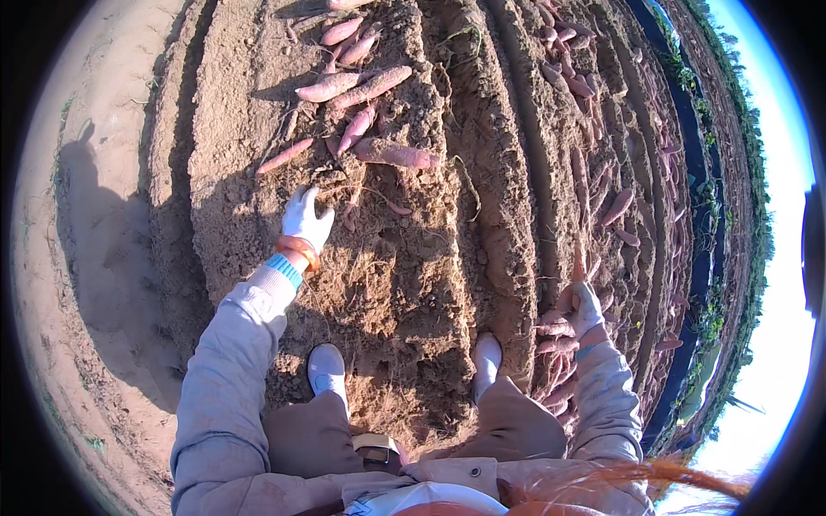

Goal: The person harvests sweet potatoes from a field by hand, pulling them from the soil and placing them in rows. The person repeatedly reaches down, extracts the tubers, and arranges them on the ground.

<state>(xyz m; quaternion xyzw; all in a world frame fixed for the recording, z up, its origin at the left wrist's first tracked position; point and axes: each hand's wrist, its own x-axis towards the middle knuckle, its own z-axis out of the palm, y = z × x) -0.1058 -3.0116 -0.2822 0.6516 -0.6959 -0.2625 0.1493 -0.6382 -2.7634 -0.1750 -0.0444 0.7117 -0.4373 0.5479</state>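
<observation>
My left hand [308,219], in a white glove, is over the soil with its fingers apart and nothing in them. Just above it lie a thin sweet potato [284,156] and a thicker one [397,153] on the ridge. A thin root with a small sweet potato [399,208] runs to the right of the hand. My right hand [584,308], also gloved, is out to the right beside a row of sweet potatoes. Its fingers are around the root end of a reddish sweet potato [577,267]; part of the grip is hidden.
More sweet potatoes [374,87] lie along the ridge ahead, and a long row [558,345] lies at the right. My shoes [326,369] stand on loose soil. Furrows run between the soil ridges [226,129]. Black plastic film [700,258] with green plants stretches along the far right.
</observation>
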